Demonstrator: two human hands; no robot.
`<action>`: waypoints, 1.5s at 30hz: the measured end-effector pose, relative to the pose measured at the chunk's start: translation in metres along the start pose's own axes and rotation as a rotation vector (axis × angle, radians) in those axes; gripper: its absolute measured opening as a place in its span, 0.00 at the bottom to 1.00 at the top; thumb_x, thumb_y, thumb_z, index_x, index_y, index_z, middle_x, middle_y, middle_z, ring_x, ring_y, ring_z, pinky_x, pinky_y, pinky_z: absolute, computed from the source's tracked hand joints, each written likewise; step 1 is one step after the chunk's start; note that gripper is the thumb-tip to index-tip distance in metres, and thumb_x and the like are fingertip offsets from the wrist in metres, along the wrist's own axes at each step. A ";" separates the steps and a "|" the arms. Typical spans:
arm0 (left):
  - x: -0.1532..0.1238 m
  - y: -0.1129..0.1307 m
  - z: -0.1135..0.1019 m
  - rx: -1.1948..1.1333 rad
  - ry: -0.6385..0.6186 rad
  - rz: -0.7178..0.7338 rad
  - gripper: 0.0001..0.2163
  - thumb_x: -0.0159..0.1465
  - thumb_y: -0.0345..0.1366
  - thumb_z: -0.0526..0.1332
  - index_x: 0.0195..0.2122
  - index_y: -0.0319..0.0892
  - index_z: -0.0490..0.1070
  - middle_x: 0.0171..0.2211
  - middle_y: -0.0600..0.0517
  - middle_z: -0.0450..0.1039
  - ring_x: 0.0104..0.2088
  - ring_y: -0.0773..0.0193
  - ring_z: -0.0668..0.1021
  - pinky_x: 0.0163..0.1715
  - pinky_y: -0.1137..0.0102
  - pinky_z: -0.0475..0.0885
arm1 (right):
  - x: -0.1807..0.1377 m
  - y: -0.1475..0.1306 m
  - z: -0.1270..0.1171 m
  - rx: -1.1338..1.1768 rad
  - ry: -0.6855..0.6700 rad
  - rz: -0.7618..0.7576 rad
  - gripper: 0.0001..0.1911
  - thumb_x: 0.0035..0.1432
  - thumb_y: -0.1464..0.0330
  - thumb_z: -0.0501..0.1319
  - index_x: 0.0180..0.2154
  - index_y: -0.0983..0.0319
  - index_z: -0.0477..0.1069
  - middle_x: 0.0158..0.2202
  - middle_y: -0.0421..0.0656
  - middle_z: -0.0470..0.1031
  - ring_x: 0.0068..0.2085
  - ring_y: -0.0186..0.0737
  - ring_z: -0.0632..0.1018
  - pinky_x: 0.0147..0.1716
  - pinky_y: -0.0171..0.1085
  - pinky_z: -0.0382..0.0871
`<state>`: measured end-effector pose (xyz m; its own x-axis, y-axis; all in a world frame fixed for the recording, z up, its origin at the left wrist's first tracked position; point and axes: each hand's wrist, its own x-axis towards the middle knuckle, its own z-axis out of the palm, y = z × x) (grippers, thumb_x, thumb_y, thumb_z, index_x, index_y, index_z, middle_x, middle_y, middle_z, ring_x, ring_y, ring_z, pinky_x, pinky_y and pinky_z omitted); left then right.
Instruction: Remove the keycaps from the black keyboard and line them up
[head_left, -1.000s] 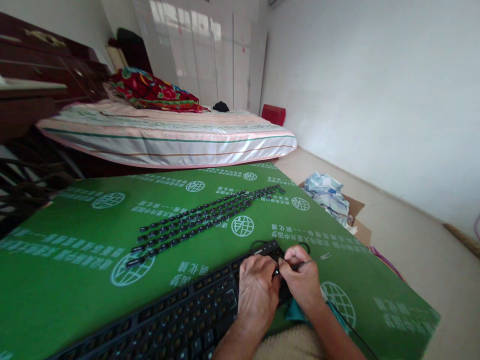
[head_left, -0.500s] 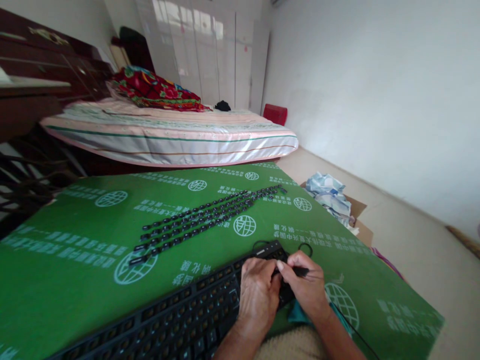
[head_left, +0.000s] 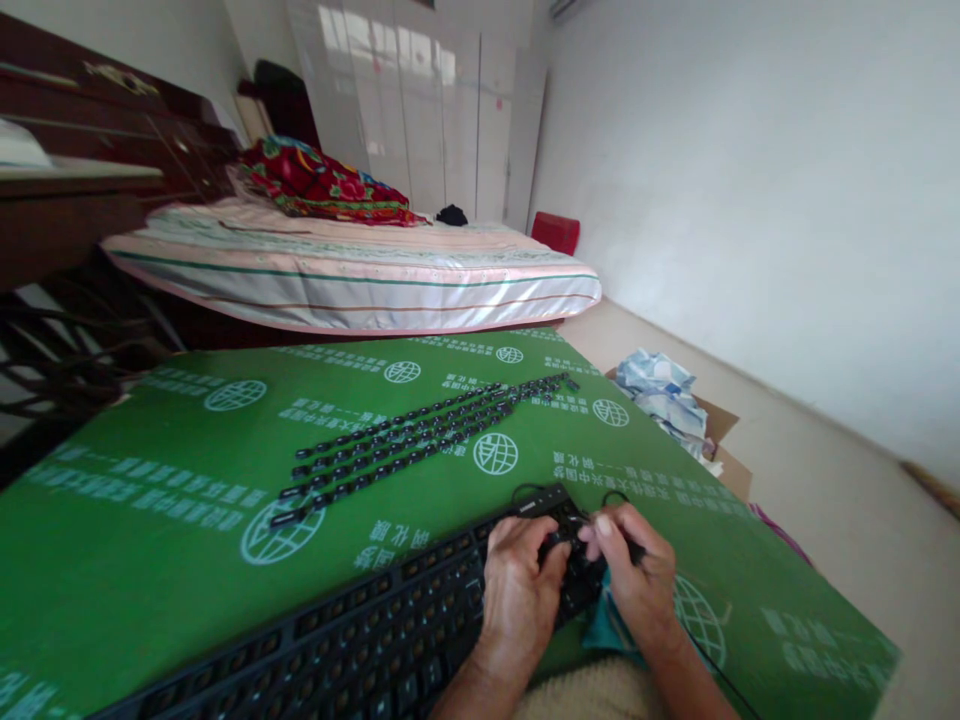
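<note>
A black keyboard lies at a slant along the near side of the green table, with many of its key positions bare of caps. My left hand rests over its right part, thumb and forefinger bent toward each other above the number keys. Whatever lies between those fingertips is hidden. My right hand is closed around a thin tool with a dark handle, its tip near the keyboard's right end. Beyond the keyboard, black keycaps lie in several slanting rows.
The green table carries printed globes and lettering. Teal cloth sits under my right wrist, and a cable runs beside it. A bed stands past the far edge. To the right, a cardboard box with crumpled wrapping is on the floor.
My right hand has shifted right and turned, opening a gap between it and my left hand. The left fingers have parted slightly. The view has swung a little left.
</note>
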<state>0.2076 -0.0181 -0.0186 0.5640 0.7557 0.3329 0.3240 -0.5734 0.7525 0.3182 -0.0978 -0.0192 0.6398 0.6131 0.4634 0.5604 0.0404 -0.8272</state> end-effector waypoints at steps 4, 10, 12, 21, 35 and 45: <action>0.000 0.001 0.001 -0.032 0.037 -0.016 0.07 0.56 0.30 0.61 0.35 0.43 0.74 0.32 0.51 0.76 0.36 0.60 0.76 0.39 0.65 0.72 | 0.005 -0.002 -0.006 -0.240 0.034 -0.238 0.10 0.59 0.66 0.54 0.27 0.61 0.67 0.30 0.44 0.73 0.33 0.38 0.74 0.33 0.36 0.68; 0.001 -0.001 0.003 -0.028 0.054 -0.043 0.08 0.56 0.29 0.61 0.36 0.44 0.75 0.32 0.51 0.76 0.37 0.60 0.76 0.40 0.66 0.72 | 0.013 -0.004 -0.007 -0.504 0.045 -0.573 0.05 0.57 0.73 0.55 0.36 0.61 0.68 0.36 0.47 0.74 0.45 0.45 0.73 0.47 0.50 0.63; 0.001 -0.003 0.004 -0.042 0.043 -0.056 0.08 0.56 0.29 0.61 0.37 0.44 0.74 0.33 0.51 0.76 0.37 0.60 0.76 0.40 0.66 0.72 | 0.012 -0.003 -0.005 -0.539 -0.016 -0.603 0.09 0.58 0.75 0.53 0.40 0.61 0.67 0.34 0.45 0.74 0.43 0.44 0.74 0.48 0.51 0.62; 0.001 -0.004 0.002 -0.153 0.033 -0.103 0.09 0.56 0.27 0.59 0.37 0.43 0.74 0.33 0.51 0.76 0.36 0.61 0.77 0.40 0.66 0.73 | 0.002 0.000 0.002 -0.577 -0.103 -0.691 0.17 0.58 0.78 0.51 0.47 0.62 0.68 0.36 0.47 0.74 0.38 0.40 0.75 0.47 0.49 0.64; 0.001 -0.011 0.007 -0.197 0.107 -0.087 0.12 0.54 0.25 0.57 0.38 0.41 0.74 0.32 0.50 0.77 0.34 0.62 0.78 0.40 0.66 0.74 | -0.002 0.007 0.008 -0.614 -0.207 -0.652 0.15 0.59 0.77 0.48 0.44 0.66 0.69 0.26 0.45 0.70 0.27 0.40 0.69 0.28 0.39 0.62; 0.001 -0.007 0.006 -0.212 0.092 -0.095 0.14 0.53 0.23 0.56 0.37 0.42 0.74 0.32 0.51 0.77 0.35 0.62 0.77 0.40 0.64 0.74 | -0.004 0.014 0.010 -0.564 -0.179 -0.626 0.14 0.60 0.76 0.50 0.47 0.66 0.66 0.28 0.46 0.75 0.28 0.40 0.73 0.29 0.38 0.62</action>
<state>0.2099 -0.0149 -0.0269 0.4641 0.8342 0.2978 0.2004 -0.4263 0.8821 0.3182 -0.0918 -0.0360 0.0599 0.7258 0.6853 0.9902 0.0433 -0.1324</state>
